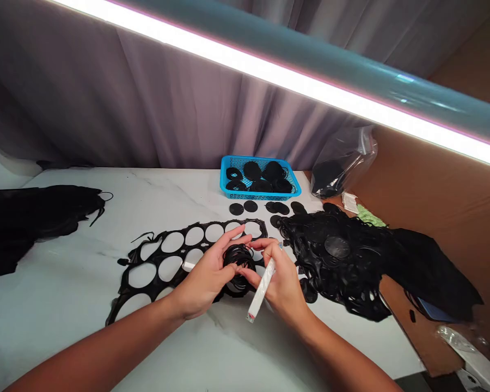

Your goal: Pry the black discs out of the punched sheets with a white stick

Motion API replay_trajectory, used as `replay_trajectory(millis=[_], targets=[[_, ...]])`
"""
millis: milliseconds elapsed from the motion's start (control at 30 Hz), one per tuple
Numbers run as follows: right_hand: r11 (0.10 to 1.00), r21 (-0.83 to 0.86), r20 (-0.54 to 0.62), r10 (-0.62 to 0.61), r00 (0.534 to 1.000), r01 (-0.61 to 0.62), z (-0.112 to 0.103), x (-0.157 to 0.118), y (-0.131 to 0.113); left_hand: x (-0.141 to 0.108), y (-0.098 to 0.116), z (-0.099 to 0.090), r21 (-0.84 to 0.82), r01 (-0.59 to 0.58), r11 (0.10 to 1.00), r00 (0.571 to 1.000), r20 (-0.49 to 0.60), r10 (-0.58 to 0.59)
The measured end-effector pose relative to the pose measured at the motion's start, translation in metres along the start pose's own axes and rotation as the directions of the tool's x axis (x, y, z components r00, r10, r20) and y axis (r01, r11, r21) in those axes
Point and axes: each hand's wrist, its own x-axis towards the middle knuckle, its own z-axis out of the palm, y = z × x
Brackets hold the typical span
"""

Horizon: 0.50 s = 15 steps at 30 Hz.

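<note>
A bundle of thin black rings (237,261) sits between my two hands above the table. My left hand (204,277) is curled round its left side, thumb and fingers against the rings. My right hand (283,277) pinches the bundle's right side with its fingertips. A slim white stick-like tool (262,291), seemingly wrapped in clear film, is also tucked in the right hand, slanting down toward me. Beneath the hands lies a black sheet with rows of round holes (162,256). A small white block (193,258) shows beside the left hand.
A blue basket (261,195) with black discs and rings stands at the back. Loose black discs (236,209) lie before it. On the right is a heap of black scraps (338,267), with a clear bag (345,163) behind. Black material (32,218) lies left. A bright tube light (269,65) crosses overhead.
</note>
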Motion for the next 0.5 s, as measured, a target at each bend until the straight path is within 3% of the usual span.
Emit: replay_trajectory(millis=[200,400,500], targets=[[0.963,0.224,0.040,0.145,0.989,-0.151,0.007,0.000,-0.001,-0.001,-0.006,0.004,0.173,-0.108,0.979,0.994,0.049,0.101],[0.955,0.274,0.047,0.102,0.994,-0.111,0.002,0.010,-0.011,0.014,0.009,-0.005,0.502,-0.175,0.847,0.979,-0.005,0.205],[0.960,0.249,0.076,0.110,0.991,-0.126,-0.005,0.020,-0.010,0.024,0.024,-0.013,0.508,-0.161,0.846,0.985,0.033,0.168]])
